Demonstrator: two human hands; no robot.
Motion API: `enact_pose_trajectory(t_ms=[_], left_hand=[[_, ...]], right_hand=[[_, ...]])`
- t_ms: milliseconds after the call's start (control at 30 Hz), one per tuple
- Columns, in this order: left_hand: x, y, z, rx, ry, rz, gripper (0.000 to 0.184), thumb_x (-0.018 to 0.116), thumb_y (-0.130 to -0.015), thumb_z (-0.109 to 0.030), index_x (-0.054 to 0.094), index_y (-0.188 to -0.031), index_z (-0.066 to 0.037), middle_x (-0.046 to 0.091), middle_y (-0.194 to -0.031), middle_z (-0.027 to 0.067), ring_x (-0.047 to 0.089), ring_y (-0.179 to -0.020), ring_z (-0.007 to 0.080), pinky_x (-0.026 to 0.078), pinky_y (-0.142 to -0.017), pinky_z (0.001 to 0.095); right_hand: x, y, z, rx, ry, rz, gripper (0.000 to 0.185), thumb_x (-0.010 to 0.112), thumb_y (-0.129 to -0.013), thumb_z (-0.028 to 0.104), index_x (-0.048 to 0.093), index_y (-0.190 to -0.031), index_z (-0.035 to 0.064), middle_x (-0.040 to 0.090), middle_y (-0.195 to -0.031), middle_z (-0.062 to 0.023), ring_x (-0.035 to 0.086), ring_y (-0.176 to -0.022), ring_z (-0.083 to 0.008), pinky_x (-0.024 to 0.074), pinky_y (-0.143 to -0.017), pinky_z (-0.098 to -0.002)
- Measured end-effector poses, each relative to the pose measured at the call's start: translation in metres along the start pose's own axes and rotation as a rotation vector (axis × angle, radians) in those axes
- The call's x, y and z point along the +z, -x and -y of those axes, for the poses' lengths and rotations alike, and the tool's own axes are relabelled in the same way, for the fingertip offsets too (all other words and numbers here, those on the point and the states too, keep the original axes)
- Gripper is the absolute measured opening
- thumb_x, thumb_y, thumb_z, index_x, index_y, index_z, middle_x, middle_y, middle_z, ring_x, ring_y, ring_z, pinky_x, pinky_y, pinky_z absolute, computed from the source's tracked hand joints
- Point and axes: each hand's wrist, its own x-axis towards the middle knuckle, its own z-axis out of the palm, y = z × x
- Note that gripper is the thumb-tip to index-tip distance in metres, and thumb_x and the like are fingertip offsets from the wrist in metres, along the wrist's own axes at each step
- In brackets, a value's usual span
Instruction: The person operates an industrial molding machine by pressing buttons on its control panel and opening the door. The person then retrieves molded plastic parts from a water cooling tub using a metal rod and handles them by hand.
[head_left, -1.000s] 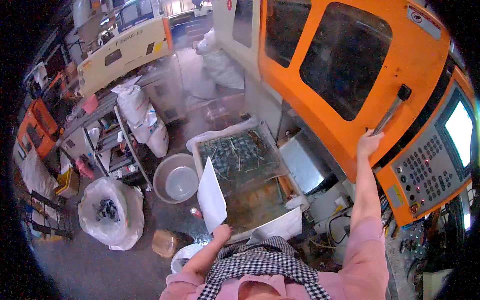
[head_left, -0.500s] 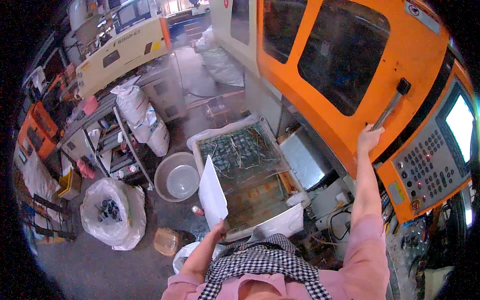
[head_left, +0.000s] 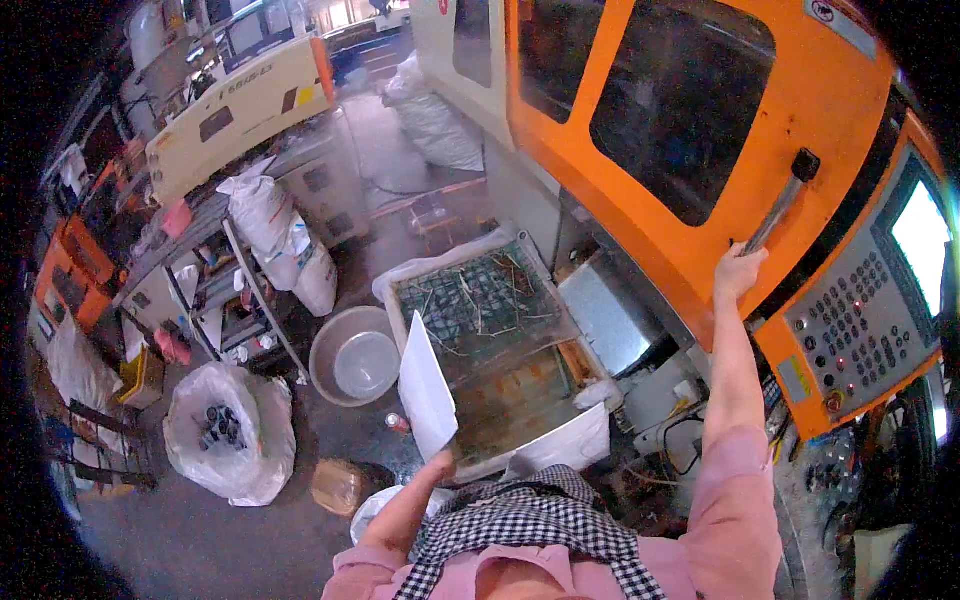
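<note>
My right hand [head_left: 738,270] is wrapped around the lower end of a metal door handle [head_left: 775,215], which is fixed to the orange machine door [head_left: 850,60]. The door has dark windows. My left hand [head_left: 440,465] is low in front of me, at the bottom corner of a white board [head_left: 426,390] that stands tilted along the left side of a tub. Its fingers are hidden, so whether it grips the board does not show. Inside the shallow tub [head_left: 595,345] are murky water, a dark green mesh and thin twig-like strips.
Right of the door is a control panel [head_left: 850,320] with buttons and a lit screen. On the floor at left are a grey basin [head_left: 325,365], a plastic-lined bag [head_left: 270,440] of dark parts, a small can [head_left: 397,423] and a brown block [head_left: 340,487]. White sacks [head_left: 285,240] lean by a rack.
The view has shifted very slightly. My left hand has turned a little at the board's corner, its fingers now less visible. My right hand stays on the handle.
</note>
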Motion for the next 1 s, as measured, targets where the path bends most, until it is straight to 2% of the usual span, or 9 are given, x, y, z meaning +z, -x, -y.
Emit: enact_pose_trajectory(t_ms=[100, 200, 267, 400, 467, 567, 633, 867, 1000], left_hand=[[0.003, 0.006, 0.002, 0.077, -0.186, -0.100, 0.025, 0.056, -0.067, -0.020, 0.060, -0.086, -0.004, 0.059, -0.082, 0.0134, 0.058, -0.073, 0.0285, 0.047, -0.061, 0.0386], [-0.009, 0.020, -0.013, -0.009, -0.196, -0.076, 0.024, 0.058, -0.067, -0.016, 0.061, -0.088, -0.004, 0.061, -0.091, 0.0153, 0.060, -0.082, 0.0309, 0.048, -0.067, 0.0411], [-0.009, 0.026, -0.018, 0.000, -0.223, -0.127, 0.023, 0.056, -0.069, -0.016, 0.061, -0.088, -0.004, 0.060, -0.091, 0.0161, 0.060, -0.081, 0.0316, 0.048, -0.068, 0.0410], [-0.012, 0.024, -0.024, -0.012, -0.216, -0.193, 0.023, 0.049, -0.075, -0.019, 0.062, -0.086, -0.004, 0.061, -0.088, 0.0171, 0.060, -0.080, 0.0318, 0.048, -0.067, 0.0406], [-0.020, 0.028, -0.022, 0.011, -0.257, -0.168, 0.022, 0.050, -0.075, -0.020, 0.062, -0.085, -0.005, 0.061, -0.087, 0.0163, 0.060, -0.080, 0.0312, 0.048, -0.067, 0.0406], [-0.024, 0.030, -0.020, -0.007, -0.211, -0.202, 0.020, 0.056, -0.071, -0.018, 0.063, -0.082, -0.004, 0.062, -0.085, 0.0150, 0.061, -0.080, 0.0296, 0.049, -0.066, 0.0405], [-0.026, 0.030, -0.012, 0.073, -0.320, -0.159, 0.021, 0.046, -0.075, -0.017, 0.061, -0.081, -0.005, 0.062, -0.081, 0.0158, 0.061, -0.074, 0.0311, 0.049, -0.062, 0.0419], [-0.012, 0.024, -0.005, -0.014, -0.249, -0.236, 0.025, 0.042, -0.078, -0.019, 0.061, -0.084, -0.005, 0.061, -0.085, 0.0158, 0.061, -0.077, 0.0319, 0.049, -0.063, 0.0429], [-0.007, 0.016, -0.005, -0.037, -0.238, -0.206, 0.026, 0.041, -0.078, -0.018, 0.062, -0.084, -0.005, 0.061, -0.086, 0.0157, 0.061, -0.077, 0.0318, 0.049, -0.064, 0.0428]], right_hand=[[-0.004, -0.002, 0.003, 0.000, -0.021, 0.009, 0.030, 0.046, -0.082, 0.025, 0.038, -0.098, 0.0012, 0.055, -0.072, -0.0242, 0.055, -0.068, -0.0409, 0.0436, -0.056, -0.0468], [0.002, 0.000, -0.002, 0.005, -0.025, 0.010, 0.029, 0.046, -0.082, 0.025, 0.038, -0.096, 0.0011, 0.055, -0.072, -0.0242, 0.055, -0.068, -0.0411, 0.0434, -0.057, -0.0467], [0.004, 0.000, -0.003, -0.034, -0.024, -0.040, 0.028, 0.046, -0.082, 0.024, 0.038, -0.095, 0.0011, 0.055, -0.072, -0.0241, 0.055, -0.068, -0.0412, 0.0434, -0.057, -0.0468], [-0.010, -0.003, 0.012, 0.064, -0.016, 0.063, 0.030, 0.048, -0.080, 0.023, 0.039, -0.096, -0.0010, 0.056, -0.077, -0.0241, 0.056, -0.070, -0.0394, 0.0450, -0.059, -0.0455], [-0.009, 0.001, 0.008, 0.094, -0.024, 0.095, 0.030, 0.048, -0.080, 0.023, 0.039, -0.096, -0.0009, 0.056, -0.078, -0.0246, 0.056, -0.070, -0.0392, 0.0450, -0.059, -0.0455], [0.002, -0.001, -0.003, -0.003, 0.009, -0.015, 0.028, 0.048, -0.080, 0.024, 0.040, -0.094, 0.0004, 0.056, -0.078, -0.0248, 0.056, -0.069, -0.0396, 0.0448, -0.059, -0.0460], [-0.001, -0.001, 0.005, 0.053, 0.017, 0.017, 0.029, 0.049, -0.079, 0.023, 0.040, -0.093, -0.0002, 0.056, -0.077, -0.0243, 0.056, -0.068, -0.0400, 0.0446, -0.059, -0.0461], [0.007, -0.001, -0.004, -0.003, 0.030, -0.025, 0.031, 0.049, -0.079, 0.023, 0.041, -0.095, -0.0023, 0.056, -0.076, -0.0231, 0.056, -0.067, -0.0399, 0.0442, -0.059, -0.0465], [-0.004, -0.002, 0.007, 0.053, 0.014, 0.016, 0.033, 0.049, -0.079, 0.023, 0.040, -0.098, -0.0023, 0.056, -0.078, -0.0244, 0.055, -0.069, -0.0404, 0.0442, -0.060, -0.0466]])
